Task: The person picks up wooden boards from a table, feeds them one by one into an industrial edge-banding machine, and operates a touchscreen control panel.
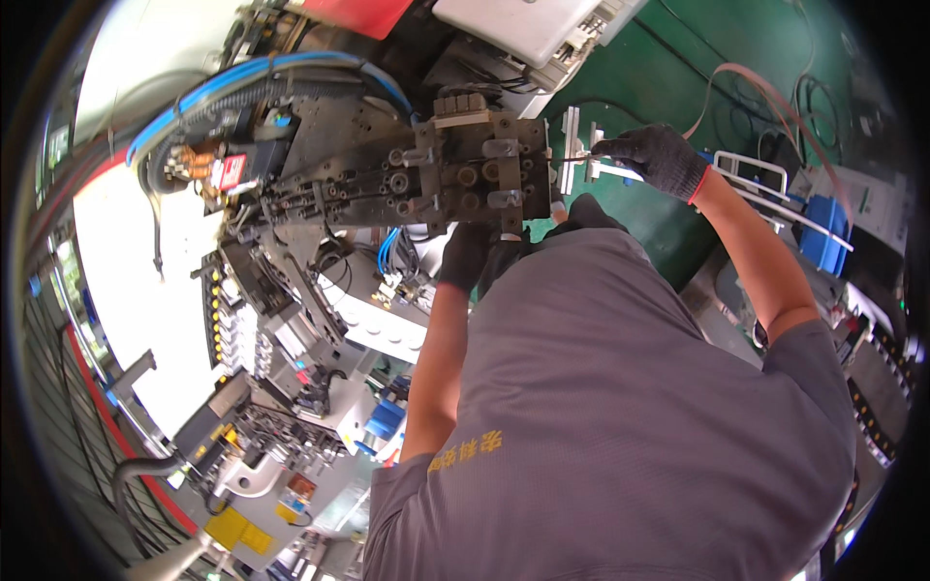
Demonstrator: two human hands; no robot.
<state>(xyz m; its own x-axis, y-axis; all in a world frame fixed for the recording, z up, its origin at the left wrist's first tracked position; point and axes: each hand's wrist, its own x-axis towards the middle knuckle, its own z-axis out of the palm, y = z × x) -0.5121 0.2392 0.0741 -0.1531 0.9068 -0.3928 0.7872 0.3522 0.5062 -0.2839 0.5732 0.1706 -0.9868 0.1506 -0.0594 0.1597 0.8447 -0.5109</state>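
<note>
A dark steel tooling block (450, 184), with round holes and bolted clamps on its top, sits at the upper middle in front of me. My right hand (659, 160), in a dark knit glove with a red cuff edge, is beyond the block's right end. Its fingers are closed on a thin dark rod (579, 159) that points left at the block's end face. Below the block's near edge is my left hand (467, 256), in a dark glove. The block and my clothing hide its fingers, so what it touches cannot be seen.
Blue hoses (262, 64) arch over the machine at upper left. Light metal rails (570, 145) stand just right of the block. A white machine cover (518, 24) is at the top, and a wire rack (765, 189) with a blue bin (822, 232) is far right. Cables lie on the green floor.
</note>
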